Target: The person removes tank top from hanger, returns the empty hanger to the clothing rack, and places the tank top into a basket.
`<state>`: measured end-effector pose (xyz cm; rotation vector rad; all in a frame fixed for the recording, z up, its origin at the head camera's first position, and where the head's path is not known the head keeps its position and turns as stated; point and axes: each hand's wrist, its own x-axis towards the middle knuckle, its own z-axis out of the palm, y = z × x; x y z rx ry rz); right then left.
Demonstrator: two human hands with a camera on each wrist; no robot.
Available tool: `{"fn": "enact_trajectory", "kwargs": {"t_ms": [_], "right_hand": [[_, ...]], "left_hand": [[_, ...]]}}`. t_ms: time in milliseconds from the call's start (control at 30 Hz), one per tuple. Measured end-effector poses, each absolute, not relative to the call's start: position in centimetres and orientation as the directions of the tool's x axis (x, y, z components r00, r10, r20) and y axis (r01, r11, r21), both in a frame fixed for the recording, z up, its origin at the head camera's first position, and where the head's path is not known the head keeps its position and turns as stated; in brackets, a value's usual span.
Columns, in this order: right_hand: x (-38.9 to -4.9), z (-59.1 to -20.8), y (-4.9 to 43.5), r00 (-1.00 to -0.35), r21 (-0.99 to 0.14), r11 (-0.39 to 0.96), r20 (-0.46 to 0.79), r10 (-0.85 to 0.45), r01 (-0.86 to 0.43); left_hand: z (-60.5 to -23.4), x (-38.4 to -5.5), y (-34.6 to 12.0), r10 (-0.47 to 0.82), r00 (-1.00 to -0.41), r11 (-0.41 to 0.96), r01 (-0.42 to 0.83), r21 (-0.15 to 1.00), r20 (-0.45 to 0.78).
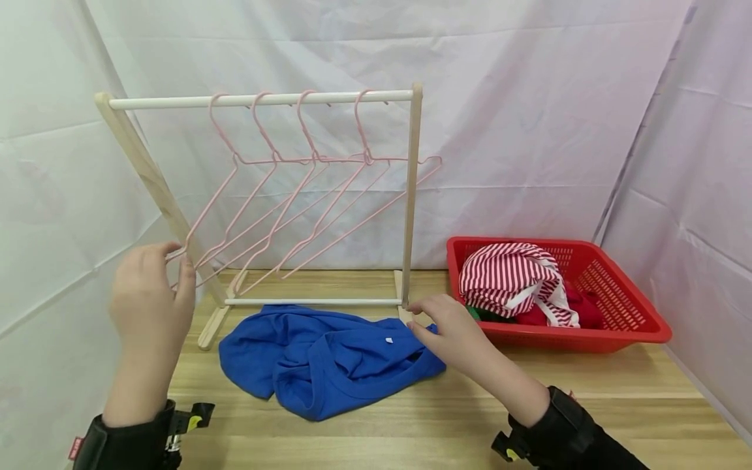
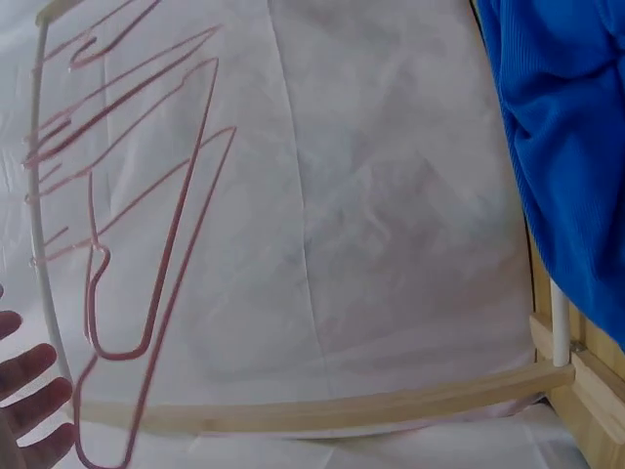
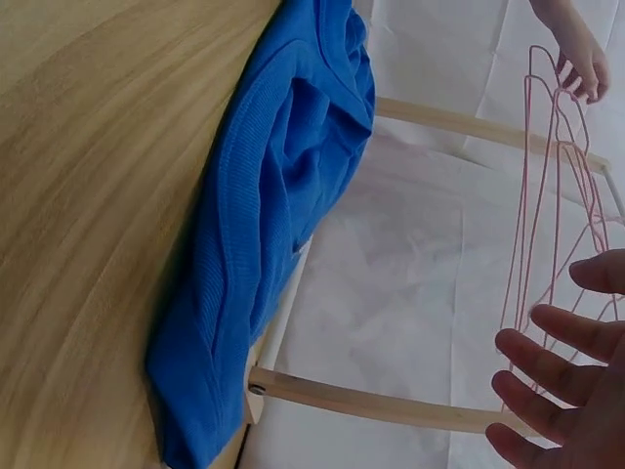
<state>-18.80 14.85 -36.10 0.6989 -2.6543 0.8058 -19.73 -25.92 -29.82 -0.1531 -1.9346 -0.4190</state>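
Several pink hangers [image 1: 214,199] hang from the white top rail of a wooden rack. At their left ends is my left hand [image 1: 149,281], thumb and fingers apart around the nearest hanger tips. The left wrist view shows its fingers [image 2: 29,391] extended beside a hanger end, with no firm grip visible. A crumpled blue shirt [image 1: 329,365] lies on the table before the rack, a small white tag showing. Over its right end hovers my right hand [image 1: 449,326], holding nothing. Its fingers [image 3: 547,371] are spread and slightly bent in the right wrist view.
The clothes rack [image 1: 412,196] has wooden side posts and a low white crossbar [image 1: 311,301]. To its right sits a red plastic basket [image 1: 640,326] with a red-and-white striped garment [image 1: 511,277] on top of red and green cloth. White fabric walls [image 1: 529,130] enclose the table.
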Motion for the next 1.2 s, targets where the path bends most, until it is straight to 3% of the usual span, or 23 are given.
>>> {"fn": "enact_trajectory", "kwargs": {"t_ms": [100,333,400,867,1200], "right_hand": [[-19.0,-36.4,14.4,-0.836,-0.436,0.723,0.395,-0.381,-0.536],[-19.4,-37.2,12.9,-0.843,-0.437,0.723,0.326,-0.428,-0.536],[-19.5,-37.5,12.5,-0.841,-0.422,0.728,0.304,-0.447,-0.54],[-20.2,-39.7,10.6,-0.814,-0.347,0.74,0.163,-0.558,-0.577],[-20.4,-41.5,9.8,-0.755,-0.244,0.725,0.052,-0.654,-0.644]], "left_hand": [[-29.7,-19.4,-25.1,-0.022,-0.338,0.933,0.331,0.141,0.941],[-29.7,-19.2,-22.9,0.097,-0.125,0.909,0.415,-0.037,0.987],[-29.8,-19.1,-22.4,0.141,-0.102,0.896,0.436,-0.083,0.985],[-31.8,-17.8,-21.2,0.353,-0.159,0.822,0.524,-0.224,0.922],[-32.5,-17.2,-21.2,0.371,-0.195,0.818,0.531,-0.22,0.908]]}}
